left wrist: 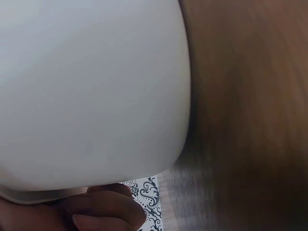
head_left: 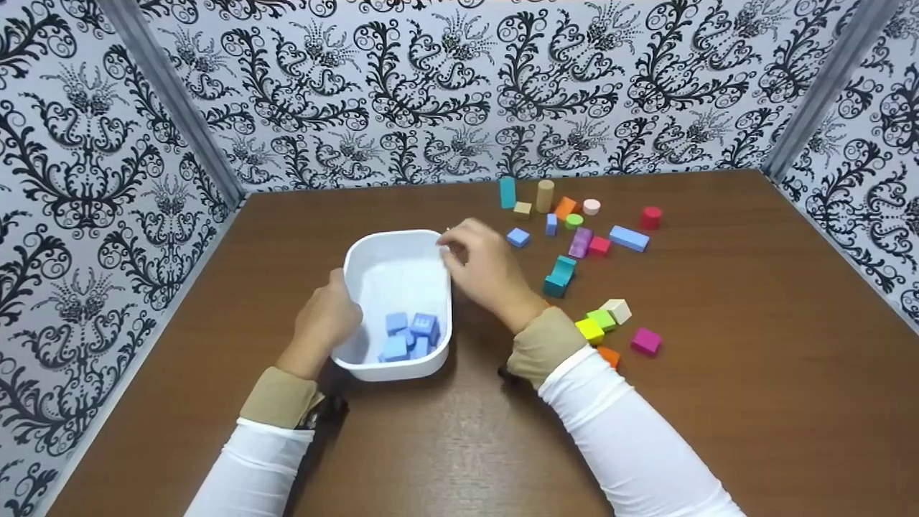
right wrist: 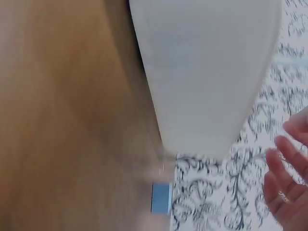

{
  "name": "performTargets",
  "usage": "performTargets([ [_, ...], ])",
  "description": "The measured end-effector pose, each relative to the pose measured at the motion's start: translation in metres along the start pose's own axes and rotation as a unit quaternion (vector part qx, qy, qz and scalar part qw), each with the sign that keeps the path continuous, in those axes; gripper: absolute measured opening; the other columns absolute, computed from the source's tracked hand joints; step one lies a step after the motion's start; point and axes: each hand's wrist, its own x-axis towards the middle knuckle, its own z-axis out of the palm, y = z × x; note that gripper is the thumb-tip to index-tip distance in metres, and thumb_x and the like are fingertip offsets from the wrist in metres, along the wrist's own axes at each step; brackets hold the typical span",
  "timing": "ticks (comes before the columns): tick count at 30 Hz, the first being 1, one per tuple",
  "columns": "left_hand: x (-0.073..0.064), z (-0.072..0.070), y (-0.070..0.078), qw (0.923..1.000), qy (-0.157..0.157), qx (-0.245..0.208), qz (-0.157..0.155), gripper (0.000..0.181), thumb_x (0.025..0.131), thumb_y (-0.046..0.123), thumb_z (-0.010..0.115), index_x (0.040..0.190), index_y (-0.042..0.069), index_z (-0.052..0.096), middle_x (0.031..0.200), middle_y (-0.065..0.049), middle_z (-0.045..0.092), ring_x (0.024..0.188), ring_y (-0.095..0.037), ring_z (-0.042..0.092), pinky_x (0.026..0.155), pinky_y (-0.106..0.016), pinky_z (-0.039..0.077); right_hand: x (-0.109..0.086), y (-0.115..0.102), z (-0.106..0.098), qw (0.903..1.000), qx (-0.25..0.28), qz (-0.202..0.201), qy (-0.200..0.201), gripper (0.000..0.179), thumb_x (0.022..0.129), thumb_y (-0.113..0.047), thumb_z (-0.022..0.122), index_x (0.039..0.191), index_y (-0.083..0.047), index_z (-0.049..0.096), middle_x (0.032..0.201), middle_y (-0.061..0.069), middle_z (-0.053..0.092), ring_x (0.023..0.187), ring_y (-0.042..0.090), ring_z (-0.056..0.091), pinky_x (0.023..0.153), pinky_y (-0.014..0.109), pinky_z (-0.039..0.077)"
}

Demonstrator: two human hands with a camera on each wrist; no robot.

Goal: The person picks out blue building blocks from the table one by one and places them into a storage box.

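Right hand [head_left: 482, 267] kinda hovers, fingers loosely apart and empty, by the right rim of the white tub [head_left: 400, 276], left hand [head_left: 329, 314] clamped opposite.

Booth-like spot around me — patterned walls [head_left: 431, 93] on three sides, grey corner strips [head_left: 172, 100], brown table [head_left: 754, 287] before me.

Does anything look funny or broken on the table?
Nothing looks broken. One slightly odd thing: the heaped blocks I can see in the white box are all blue, yet a few loose blue blocks lie outside, scattered among other colors on the table.
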Motion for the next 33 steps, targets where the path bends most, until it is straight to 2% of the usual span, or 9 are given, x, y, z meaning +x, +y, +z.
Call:
performTargets([
  [3,-0.001,-0.001,0.000,1.0000,-0.001,-0.006,0.003,0.061,0.096,0.007,0.046,0.154,-0.007,0.033,0.122,-0.034,0.067,0.100,-0.043,0.069,0.080,-0.057,0.054,0.002,0.012,-0.008,0.9975,-0.031,0.061,-0.021,0.018,0.097,-0.011,0.073,0.112,-0.006,0.080,0.110,0.009,0.071,0.101,0.024,0.067,0.093,0.037,0.054],
  [6,-0.002,-0.001,0.001,1.0000,-0.002,-0.009,0.004,0.062,0.096,0.007,0.046,0.155,-0.008,0.032,0.122,-0.034,0.067,0.100,-0.042,0.069,0.080,-0.057,0.054,0.001,0.023,-0.012,0.9886,-0.068,0.115,-0.069,0.022,0.096,-0.015,0.073,0.115,-0.008,0.079,0.115,0.010,0.069,0.107,0.027,0.067,0.097,0.042,0.053],
  [10,-0.002,-0.001,0.001,0.9999,-0.004,-0.009,0.003,0.062,0.097,0.007,0.046,0.156,-0.008,0.031,0.125,-0.035,0.066,0.102,-0.043,0.068,0.083,-0.058,0.054,-0.003,0.033,-0.011,0.9732,-0.107,0.149,-0.139,0.031,0.096,-0.019,0.074,0.125,-0.007,0.075,0.123,0.014,0.066,0.115,0.032,0.064,0.102,0.048,0.051],
  [13,-0.001,-0.001,0.001,0.9999,-0.005,-0.009,0.002,0.063,0.097,0.007,0.046,0.156,-0.008,0.031,0.127,-0.035,0.065,0.104,-0.043,0.068,0.085,-0.059,0.054,-0.006,0.037,-0.007,0.9614,-0.126,0.159,-0.186,0.041,0.096,-0.020,0.075,0.135,-0.006,0.071,0.132,0.016,0.063,0.123,0.036,0.060,0.107,0.050,0.048],
  [17,0.000,0.000,0.001,0.9999,-0.005,-0.010,0.003,0.064,0.097,0.007,0.046,0.157,-0.008,0.030,0.130,-0.035,0.064,0.107,-0.044,0.067,0.088,-0.060,0.053,-0.010,0.036,-0.004,0.9464,-0.140,0.166,-0.239,0.054,0.097,-0.022,0.075,0.148,-0.009,0.062,0.152,0.016,0.052,0.139,0.039,0.050,0.116,0.054,0.041],
  [20,0.000,0.000,0.001,0.9999,-0.005,-0.010,0.004,0.065,0.096,0.007,0.047,0.157,-0.008,0.030,0.131,-0.035,0.064,0.108,-0.045,0.067,0.089,-0.061,0.053,-0.010,0.033,-0.003,0.9387,-0.150,0.163,-0.265,0.060,0.099,-0.024,0.074,0.155,-0.011,0.056,0.164,0.015,0.042,0.147,0.041,0.043,0.120,0.056,0.036],
  [24,0.000,-0.001,0.001,0.9999,-0.007,-0.008,0.002,0.065,0.097,0.008,0.047,0.157,-0.009,0.029,0.132,-0.036,0.063,0.110,-0.046,0.066,0.091,-0.062,0.053,-0.010,0.031,-0.003,0.9297,-0.170,0.159,-0.286,0.061,0.100,-0.027,0.073,0.157,-0.013,0.055,0.168,0.014,0.039,0.151,0.041,0.038,0.123,0.057,0.031],
  [28,0.000,0.000,0.000,0.9999,-0.009,-0.007,-0.002,0.065,0.097,0.008,0.046,0.158,-0.008,0.028,0.133,-0.036,0.062,0.111,-0.046,0.066,0.091,-0.062,0.053,-0.011,0.029,-0.002,0.9276,-0.185,0.152,-0.287,0.058,0.100,-0.027,0.074,0.154,-0.012,0.058,0.163,0.015,0.045,0.148,0.039,0.042,0.121,0.056,0.034],
  [33,0.000,0.000,-0.003,0.9999,-0.009,-0.011,-0.001,0.065,0.096,0.009,0.044,0.158,-0.005,0.029,0.132,-0.034,0.064,0.108,-0.043,0.067,0.086,-0.059,0.053,-0.012,0.028,-0.003,0.9351,-0.200,0.127,-0.264,0.048,0.097,-0.020,0.076,0.143,-0.010,0.068,0.146,0.017,0.057,0.133,0.039,0.053,0.110,0.054,0.046],
])
